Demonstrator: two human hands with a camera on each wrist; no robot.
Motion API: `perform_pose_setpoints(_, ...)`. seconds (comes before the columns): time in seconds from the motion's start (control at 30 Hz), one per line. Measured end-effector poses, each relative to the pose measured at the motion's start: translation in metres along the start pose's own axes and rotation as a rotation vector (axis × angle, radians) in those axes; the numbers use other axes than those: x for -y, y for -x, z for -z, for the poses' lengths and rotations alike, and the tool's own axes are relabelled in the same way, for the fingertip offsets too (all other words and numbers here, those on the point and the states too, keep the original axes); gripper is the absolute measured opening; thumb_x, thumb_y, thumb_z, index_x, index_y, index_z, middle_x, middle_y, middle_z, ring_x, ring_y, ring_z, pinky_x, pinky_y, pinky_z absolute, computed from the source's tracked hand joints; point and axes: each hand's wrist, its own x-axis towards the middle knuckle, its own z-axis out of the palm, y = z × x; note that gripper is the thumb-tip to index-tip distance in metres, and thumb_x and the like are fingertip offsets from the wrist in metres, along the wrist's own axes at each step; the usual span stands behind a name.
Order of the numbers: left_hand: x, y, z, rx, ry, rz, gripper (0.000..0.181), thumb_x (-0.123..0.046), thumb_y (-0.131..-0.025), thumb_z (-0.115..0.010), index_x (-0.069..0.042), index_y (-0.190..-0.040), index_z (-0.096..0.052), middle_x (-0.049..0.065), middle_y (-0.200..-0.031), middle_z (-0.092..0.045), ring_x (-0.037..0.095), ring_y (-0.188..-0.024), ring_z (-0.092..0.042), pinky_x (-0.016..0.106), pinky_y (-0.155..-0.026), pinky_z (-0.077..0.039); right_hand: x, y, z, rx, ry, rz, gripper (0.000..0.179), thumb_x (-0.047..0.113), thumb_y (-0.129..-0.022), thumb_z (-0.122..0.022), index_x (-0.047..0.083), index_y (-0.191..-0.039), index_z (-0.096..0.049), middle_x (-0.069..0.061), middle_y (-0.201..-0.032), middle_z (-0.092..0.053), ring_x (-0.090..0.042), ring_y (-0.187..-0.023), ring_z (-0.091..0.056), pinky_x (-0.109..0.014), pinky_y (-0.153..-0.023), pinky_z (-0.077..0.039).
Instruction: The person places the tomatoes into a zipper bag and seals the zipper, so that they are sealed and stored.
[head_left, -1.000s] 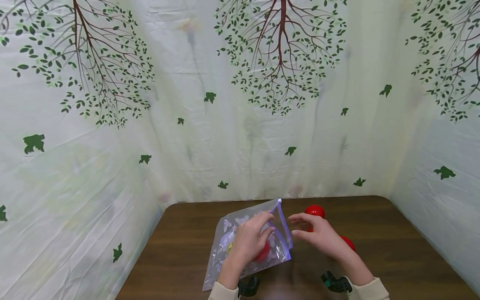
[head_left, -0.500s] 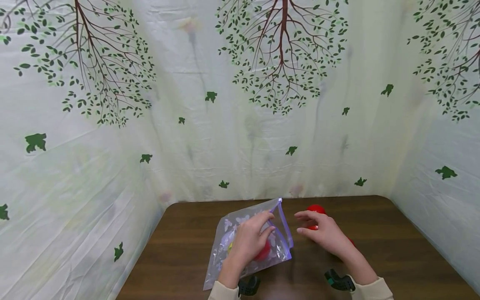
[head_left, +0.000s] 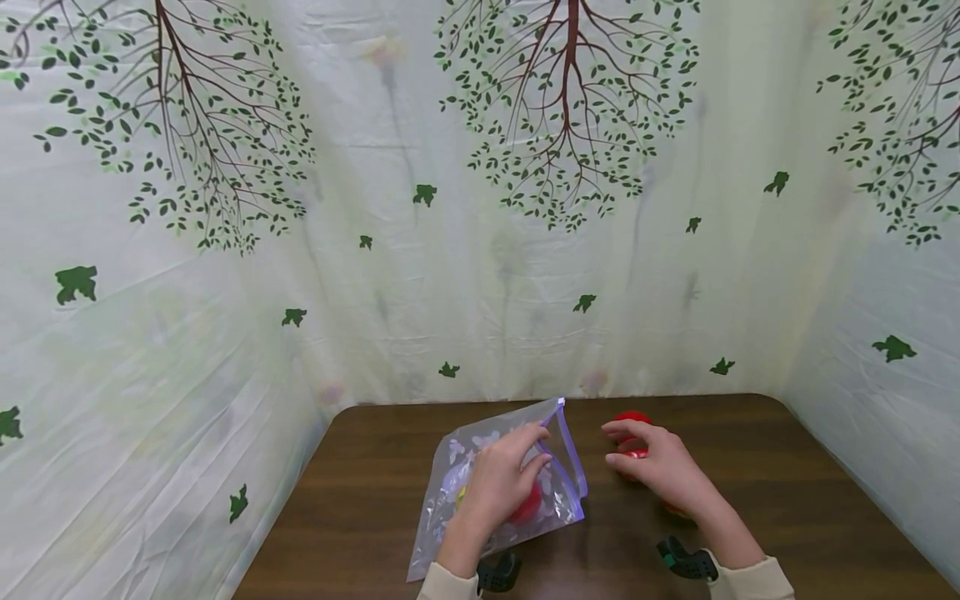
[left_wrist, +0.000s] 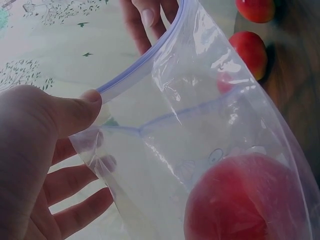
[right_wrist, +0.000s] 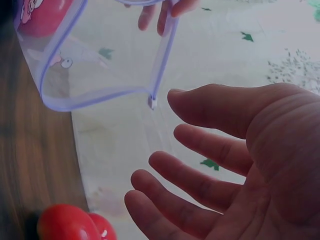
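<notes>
one brown table [head_left: 772, 500] carries a clear bag [head_left: 450, 458], rim pinched by the left hand [head_left: 491, 479]; right of the bag, the right hand [head_left: 663, 462] hangs spread near red objects [right_wrist: 66, 223]; behind the bag, tree-printed cloth [head_left: 510, 275].

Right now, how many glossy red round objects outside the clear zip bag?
3 visible on the brown wood-grain table, all partly behind the right hand in the head view: far object beyond the fingers, middle object between thumb and fingers, near object by the wrist. More may be hidden.

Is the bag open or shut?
The bag is open: its purple rim gapes, with the left hand pinching one edge.
</notes>
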Motion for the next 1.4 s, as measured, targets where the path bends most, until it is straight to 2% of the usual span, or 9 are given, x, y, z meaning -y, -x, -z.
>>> perform_pose_setpoints(0.3, -0.001, 0.000, 0.001, 0.004, 0.017, 0.008, 0.030, -0.020, -0.090, -0.078, -0.018, -0.118, -0.067, -0.006, -0.116, -0.070, 0.011, -0.113, -0.065, 0.033, -0.094, -0.053, -0.008, -0.002, 0.007, -0.022, 0.027, -0.035, 0.044, 0.033, -0.087, -0.080, 0.021, -0.127, -0.066, 0.001, -0.117, -0.069, -0.021, -0.101, -0.068, -0.036, -0.084, -0.056)
perform_pose_setpoints(0.57, -0.001, 0.000, 0.002, 0.023, 0.024, 0.029, 0.031, -0.021, -0.090, -0.078, -0.019, -0.119, -0.067, -0.007, -0.116, -0.070, 0.011, -0.112, -0.065, 0.033, -0.094, -0.053, -0.012, 0.000, 0.014, -0.038, 0.074, -0.058, 0.044, 0.026, -0.090, -0.078, 0.013, -0.130, -0.064, -0.011, -0.121, -0.067, -0.024, -0.102, -0.066, -0.034, -0.078, -0.057)
perform_pose_setpoints(0.8, 0.000, 0.000, 0.001, 0.021, 0.022, 0.027, 0.031, -0.021, -0.090, -0.078, -0.019, -0.119, -0.067, -0.006, -0.116, -0.070, 0.011, -0.112, -0.065, 0.033, -0.094, -0.053, -0.018, 0.002, 0.025, -0.052, 0.130, -0.051, 0.047, 0.025, -0.090, -0.078, 0.010, -0.132, -0.063, -0.013, -0.125, -0.066, -0.029, -0.106, -0.065, -0.043, -0.083, -0.057)
perform_pose_setpoints(1.07, -0.001, 0.000, 0.001, 0.012, 0.019, 0.017, 0.031, -0.021, -0.090, -0.078, -0.019, -0.119, -0.067, -0.007, -0.115, -0.070, 0.011, -0.111, -0.066, 0.032, -0.093, -0.054, -0.024, 0.005, 0.032, -0.038, 0.164, -0.067, 0.047, 0.026, -0.089, -0.078, 0.009, -0.130, -0.063, -0.015, -0.124, -0.066, -0.035, -0.109, -0.064, -0.046, -0.081, -0.057)
perform_pose_setpoints(1.4, 0.000, 0.000, 0.000, -0.007, -0.002, -0.004, 0.029, -0.022, -0.091, -0.077, -0.019, -0.118, -0.067, -0.007, -0.115, -0.070, 0.011, -0.110, -0.066, 0.032, -0.091, -0.054, -0.037, 0.008, 0.039, -0.001, 0.229, -0.092, 0.045, 0.024, -0.088, -0.079, 0.009, -0.127, -0.065, -0.020, -0.125, -0.066, -0.041, -0.114, -0.061, -0.058, -0.088, -0.052)
